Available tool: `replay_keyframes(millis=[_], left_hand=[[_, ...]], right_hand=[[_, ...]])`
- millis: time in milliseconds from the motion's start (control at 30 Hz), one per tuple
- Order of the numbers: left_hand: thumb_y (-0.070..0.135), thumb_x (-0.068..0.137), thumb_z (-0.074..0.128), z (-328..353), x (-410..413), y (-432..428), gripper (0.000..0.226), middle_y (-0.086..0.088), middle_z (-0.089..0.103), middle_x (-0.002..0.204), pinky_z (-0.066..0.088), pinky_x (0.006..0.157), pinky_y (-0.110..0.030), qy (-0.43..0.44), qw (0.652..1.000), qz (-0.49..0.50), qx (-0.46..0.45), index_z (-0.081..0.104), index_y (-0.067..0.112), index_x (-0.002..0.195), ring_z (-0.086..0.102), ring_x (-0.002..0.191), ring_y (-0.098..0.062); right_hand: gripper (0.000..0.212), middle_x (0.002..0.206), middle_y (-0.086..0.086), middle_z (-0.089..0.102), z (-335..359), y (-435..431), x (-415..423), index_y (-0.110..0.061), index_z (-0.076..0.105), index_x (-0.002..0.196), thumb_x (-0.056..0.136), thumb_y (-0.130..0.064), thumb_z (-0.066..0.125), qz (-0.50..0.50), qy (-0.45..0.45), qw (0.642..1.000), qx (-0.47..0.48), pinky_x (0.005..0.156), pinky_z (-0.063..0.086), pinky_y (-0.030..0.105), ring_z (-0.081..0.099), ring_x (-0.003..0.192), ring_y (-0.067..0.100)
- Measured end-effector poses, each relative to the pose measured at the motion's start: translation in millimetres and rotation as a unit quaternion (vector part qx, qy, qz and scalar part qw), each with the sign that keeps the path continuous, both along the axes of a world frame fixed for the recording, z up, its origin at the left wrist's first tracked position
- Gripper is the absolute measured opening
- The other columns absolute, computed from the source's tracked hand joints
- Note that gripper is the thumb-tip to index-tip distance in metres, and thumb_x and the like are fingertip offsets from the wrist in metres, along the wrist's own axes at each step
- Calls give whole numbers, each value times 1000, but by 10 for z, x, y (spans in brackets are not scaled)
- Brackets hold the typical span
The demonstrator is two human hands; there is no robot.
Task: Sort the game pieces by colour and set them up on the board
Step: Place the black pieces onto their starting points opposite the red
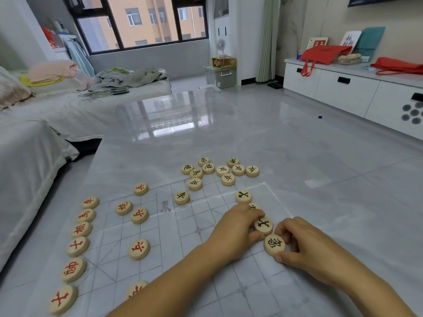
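The fingers (253, 215) of the left hand (238, 227) curl round a black-lettered disc (263, 225), with the thumb on its near rim. The right hand (304, 243) pinches a second black disc (274, 244) just nearer and to the right; the two discs touch or almost touch. Both sit near the right edge of the xiangqi board (206, 248).

They look like light, rigid wooden discs, smooth and not fragile. A pinch across the rim seems the sure hold, and on the thin glossy sheet they would probably slide readily. Each is pale wood, round and thick, with one carved character on top.

Farther out, a third black disc (243, 196) lies just beyond the left hand. A loose black cluster (219, 170) sits at the board's far edge. Red-lettered pieces (77, 245) run in a row down the left, all on the grey table (229, 138).
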State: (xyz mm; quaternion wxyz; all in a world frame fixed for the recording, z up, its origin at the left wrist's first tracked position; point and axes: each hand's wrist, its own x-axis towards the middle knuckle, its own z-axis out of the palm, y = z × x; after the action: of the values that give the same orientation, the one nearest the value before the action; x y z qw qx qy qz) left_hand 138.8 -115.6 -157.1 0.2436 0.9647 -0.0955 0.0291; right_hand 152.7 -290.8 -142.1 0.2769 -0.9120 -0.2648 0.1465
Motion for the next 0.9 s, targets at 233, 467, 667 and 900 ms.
replay_keyframes(millis=[233,467,667,900], left_hand=[[26,84,65,9,-6,23,43,1,51,103,35,83,-21,3,998,4,-66,54,19,125,46,97,-12],[26,83,66,5,-2,27,42,8,44,95,36,81,-22,-2,997,0,-74,55,19,123,41,90,-7],[28,86,62,30,-28,144,45,9,43,104,36,81,-13,-16,993,12,-119,46,24,129,42,93,-5],[16,89,57,126,181,873,31,0,47,107,38,81,-18,-55,972,196,-117,54,15,119,48,93,-10]], right_hand=[[28,92,-14,45,-3,-9,13,-37,45,90,76,-34,69,0,3,1000,1,65,39,14,47,74,2],[29,93,-15,45,-9,-11,22,-38,44,89,76,-35,69,1,2,1000,0,66,39,11,47,75,1],[28,94,-12,47,-7,-20,13,-37,46,90,76,-33,69,-2,13,1000,4,67,40,16,50,75,4],[34,93,-13,47,-21,-1,38,-38,44,92,72,-39,71,-4,15,1000,-6,67,41,15,50,76,3]])
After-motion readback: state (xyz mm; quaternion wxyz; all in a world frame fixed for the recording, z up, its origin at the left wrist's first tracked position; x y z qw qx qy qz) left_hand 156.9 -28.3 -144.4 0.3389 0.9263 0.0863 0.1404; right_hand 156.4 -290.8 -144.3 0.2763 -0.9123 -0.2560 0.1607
